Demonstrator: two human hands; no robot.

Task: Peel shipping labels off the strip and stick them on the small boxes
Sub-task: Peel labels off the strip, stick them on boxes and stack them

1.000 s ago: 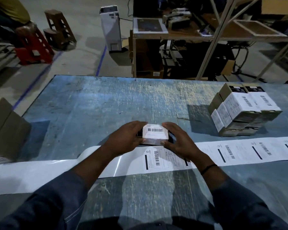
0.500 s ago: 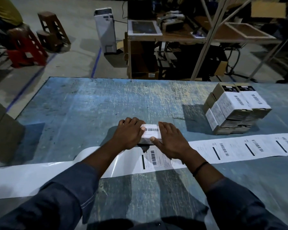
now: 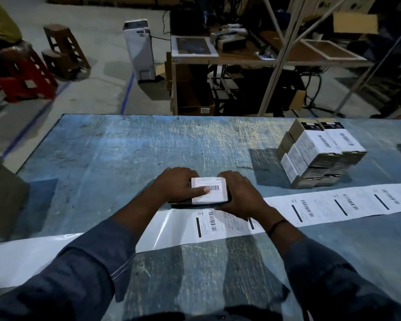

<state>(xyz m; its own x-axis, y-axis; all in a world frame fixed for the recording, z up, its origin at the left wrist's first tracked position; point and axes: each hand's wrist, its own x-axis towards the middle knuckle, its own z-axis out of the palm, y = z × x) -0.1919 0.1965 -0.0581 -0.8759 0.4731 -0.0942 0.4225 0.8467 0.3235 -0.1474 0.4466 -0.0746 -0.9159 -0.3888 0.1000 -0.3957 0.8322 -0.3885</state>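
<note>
Left hand (image 3: 175, 187) and right hand (image 3: 242, 199) clasp the box (image 3: 183, 203) between them — left thumb flat on its label (image 3: 215, 197) | strip (image 3: 333, 205) just nearer | risk: hasty smoothing may crease the label.

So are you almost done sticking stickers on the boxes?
Partly. Done: a stack of labelled boxes sits on the right, and the strip's left end is bare backing. In hand: the left hand and right hand grip one box, the left thumb pressing its label down. Left: several labels wait on the strip to the right; how many boxes remain isn't visible.
</note>
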